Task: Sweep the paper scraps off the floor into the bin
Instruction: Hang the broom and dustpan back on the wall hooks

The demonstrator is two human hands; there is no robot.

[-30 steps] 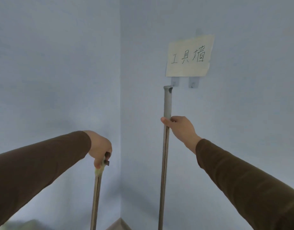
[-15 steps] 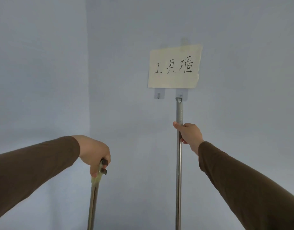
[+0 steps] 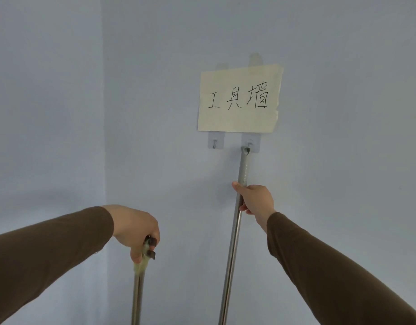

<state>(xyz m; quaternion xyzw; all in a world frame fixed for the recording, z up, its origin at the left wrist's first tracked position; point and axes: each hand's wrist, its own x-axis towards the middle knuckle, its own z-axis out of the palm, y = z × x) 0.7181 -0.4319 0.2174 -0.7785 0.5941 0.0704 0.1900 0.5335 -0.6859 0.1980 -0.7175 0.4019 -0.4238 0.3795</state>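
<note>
My right hand (image 3: 255, 198) grips a long metal pole (image 3: 232, 249), apparently a broom handle; its grey top end (image 3: 245, 151) sits at the right wall hook (image 3: 249, 144). My left hand (image 3: 137, 228) is closed over the top of a shorter metal pole (image 3: 137, 296) with a yellowish grip, apparently the dustpan handle. The lower ends of both poles are out of view. No floor, paper scraps or bin can be seen.
A pale blue wall fills the view, with a room corner (image 3: 103, 160) at the left. A yellowish paper sign (image 3: 240, 99) with handwritten characters is taped above two adhesive hooks; the left hook (image 3: 215, 143) is bare.
The long pole has shifted from under the left hook to the right hook, and its top now touches that hook. My view has turned and moved closer to the wall.
</note>
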